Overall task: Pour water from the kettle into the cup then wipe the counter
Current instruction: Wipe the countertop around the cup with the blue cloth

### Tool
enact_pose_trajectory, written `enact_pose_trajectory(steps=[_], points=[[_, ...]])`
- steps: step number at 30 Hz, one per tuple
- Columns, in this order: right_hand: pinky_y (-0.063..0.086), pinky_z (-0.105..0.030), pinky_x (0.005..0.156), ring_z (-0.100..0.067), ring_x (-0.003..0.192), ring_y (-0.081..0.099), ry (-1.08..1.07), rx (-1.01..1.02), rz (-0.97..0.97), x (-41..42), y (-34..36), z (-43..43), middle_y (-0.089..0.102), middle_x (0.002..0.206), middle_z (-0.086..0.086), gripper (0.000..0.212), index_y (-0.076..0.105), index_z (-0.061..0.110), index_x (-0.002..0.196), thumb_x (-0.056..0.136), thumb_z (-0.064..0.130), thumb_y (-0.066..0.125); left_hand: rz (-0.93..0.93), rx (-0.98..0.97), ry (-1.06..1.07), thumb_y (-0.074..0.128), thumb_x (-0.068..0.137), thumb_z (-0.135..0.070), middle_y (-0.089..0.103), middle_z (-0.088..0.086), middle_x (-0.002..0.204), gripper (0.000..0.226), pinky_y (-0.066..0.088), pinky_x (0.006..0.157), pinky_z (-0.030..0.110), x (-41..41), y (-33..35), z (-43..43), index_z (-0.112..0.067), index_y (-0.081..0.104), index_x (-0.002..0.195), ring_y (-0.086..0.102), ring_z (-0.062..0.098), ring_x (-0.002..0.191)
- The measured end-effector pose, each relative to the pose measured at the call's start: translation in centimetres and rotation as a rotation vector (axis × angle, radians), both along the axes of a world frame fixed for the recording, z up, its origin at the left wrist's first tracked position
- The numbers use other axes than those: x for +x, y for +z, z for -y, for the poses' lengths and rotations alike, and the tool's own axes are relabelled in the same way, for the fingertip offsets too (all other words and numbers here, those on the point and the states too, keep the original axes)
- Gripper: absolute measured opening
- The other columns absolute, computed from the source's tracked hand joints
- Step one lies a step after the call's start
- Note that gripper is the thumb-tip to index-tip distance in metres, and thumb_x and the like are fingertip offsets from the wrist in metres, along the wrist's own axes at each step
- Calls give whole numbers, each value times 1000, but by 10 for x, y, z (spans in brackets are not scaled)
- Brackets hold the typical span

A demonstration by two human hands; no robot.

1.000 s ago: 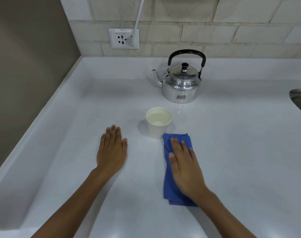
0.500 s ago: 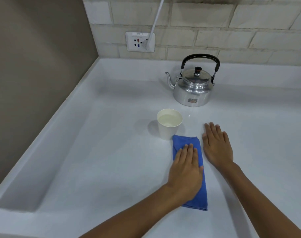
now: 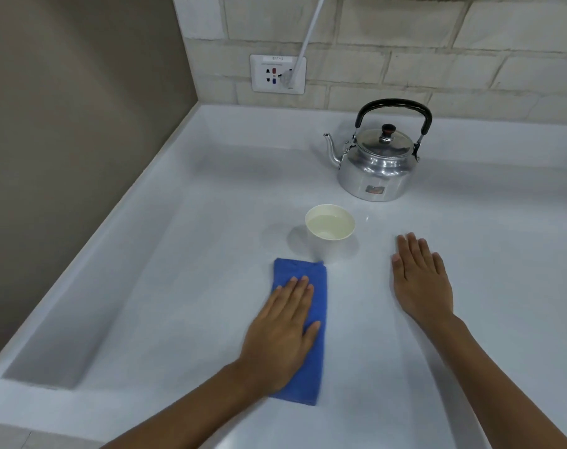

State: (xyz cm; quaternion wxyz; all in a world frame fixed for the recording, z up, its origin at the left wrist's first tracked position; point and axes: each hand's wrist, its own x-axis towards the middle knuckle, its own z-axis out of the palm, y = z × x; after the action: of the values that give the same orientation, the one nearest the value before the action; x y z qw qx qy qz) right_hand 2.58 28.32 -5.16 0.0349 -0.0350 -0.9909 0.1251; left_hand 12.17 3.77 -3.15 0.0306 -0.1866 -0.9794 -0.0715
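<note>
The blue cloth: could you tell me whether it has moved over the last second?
Yes. The blue cloth slid left: before right of the cup, now left.

The scene is evenly and softly lit from overhead, with moderate brightness. Soft shadows are cast on the white desk: one toward 9 o'clock of the cup, and faint ones beside the forearms. Bright reflections are seen on the kettle, and a small glint lies on the desk at 3 o'clock of the cup. Straight edges are bowed by wide-angle distortion toward the borders. Slight softness is noticed throughout.
</note>
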Motion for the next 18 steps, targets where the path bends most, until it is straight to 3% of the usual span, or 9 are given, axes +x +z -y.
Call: enact_pose_trajectory(steps=[4, 7, 9, 12, 18], points=[[6, -39, 118, -20, 144, 6, -5, 22, -2, 1, -2, 2, 11, 157, -4, 50, 9, 17, 145, 97, 30, 16, -23, 3, 62, 11, 96, -43, 43, 5, 142, 61, 18, 111, 35, -14, 1, 49, -9, 41, 135, 38, 23, 132], [5, -39, 118, -19, 144, 4, -15, 32, 5, 1, -2, 4, 8, 157, -3, 51, 7, 17, 145, 97, 31, 14, 8, 95, 136, 14, 95, -49, 17, -6, 152, 59, 3, 115, 29, -41, -6, 59, -16, 20, 144, 11, 15, 142], [4, -38, 118, -19, 144, 3, -18, 38, 10, 0, -2, 4, 7, 157, -3, 51, 6, 17, 145, 97, 31, 13, 54, 151, 192, 18, 97, -44, 7, -7, 155, 55, 1, 116, 31, -66, -10, 50, -18, 9, 145, 1, 13, 143], [5, -39, 118, -20, 144, 4, -20, 38, 6, 0, -2, 4, 8, 157, -4, 51, 6, 17, 145, 97, 31, 14, 92, 190, 228, 23, 99, -35, 9, -2, 156, 52, 3, 119, 36, -94, -8, 24, -16, 9, 145, -1, 15, 143], [9, -40, 118, -20, 144, 8, -15, 44, -16, 1, -3, 3, 12, 157, -4, 51, 9, 18, 145, 96, 30, 16, 58, 212, 50, 25, 98, -39, 10, -9, 155, 53, -2, 117, 28, -75, -15, 36, -21, 8, 145, -4, 8, 142]])
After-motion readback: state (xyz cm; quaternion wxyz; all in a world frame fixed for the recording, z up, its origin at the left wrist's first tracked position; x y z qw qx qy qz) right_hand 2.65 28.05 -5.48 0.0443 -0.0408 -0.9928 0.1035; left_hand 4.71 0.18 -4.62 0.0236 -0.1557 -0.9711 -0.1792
